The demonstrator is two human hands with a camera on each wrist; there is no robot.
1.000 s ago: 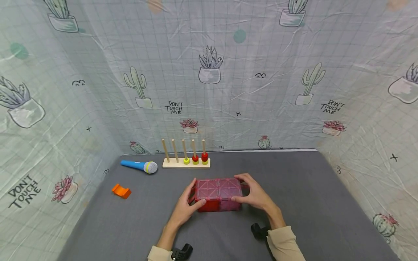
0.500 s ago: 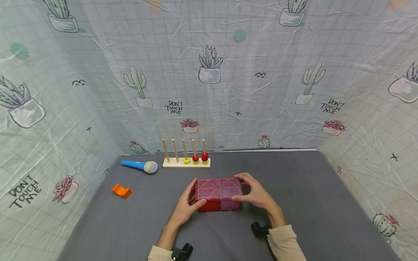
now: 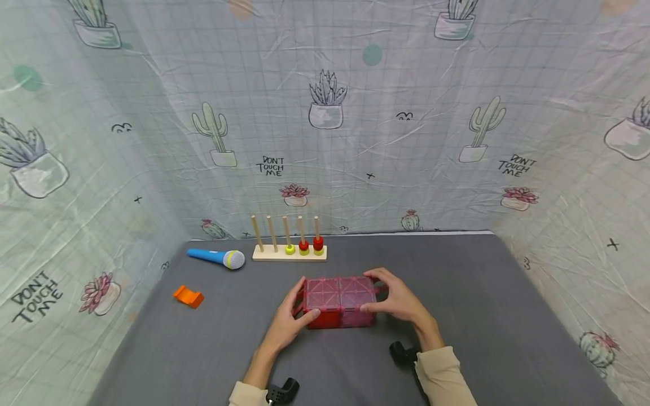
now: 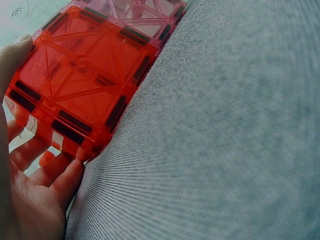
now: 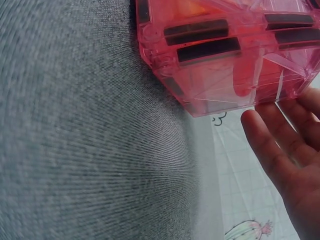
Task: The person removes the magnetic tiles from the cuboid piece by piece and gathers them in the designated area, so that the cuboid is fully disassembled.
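Observation:
A box built of translucent magnetic tiles [image 3: 325,296], its left half red and its right half pink, sits on the grey table in the head view. My left hand [image 3: 288,318] holds the left end, thumb on the front and fingers along the end and back. At the other end, my right hand [image 3: 398,301] holds the pink half, its thumb at the front and its fingers toward the back corner. In the left wrist view the red tile [image 4: 82,60] shows its dark magnets. Pink tile walls [image 5: 220,75] stand beside my fingers [image 5: 272,150] in the right wrist view.
Behind the box stands a wooden peg counter [image 3: 289,254] with yellow and red rings. A blue toy microphone [image 3: 215,257] lies left of it, and an orange curved block [image 3: 188,296] is nearer. A printed cloth [image 3: 325,169] hangs around the grey table [image 3: 482,316].

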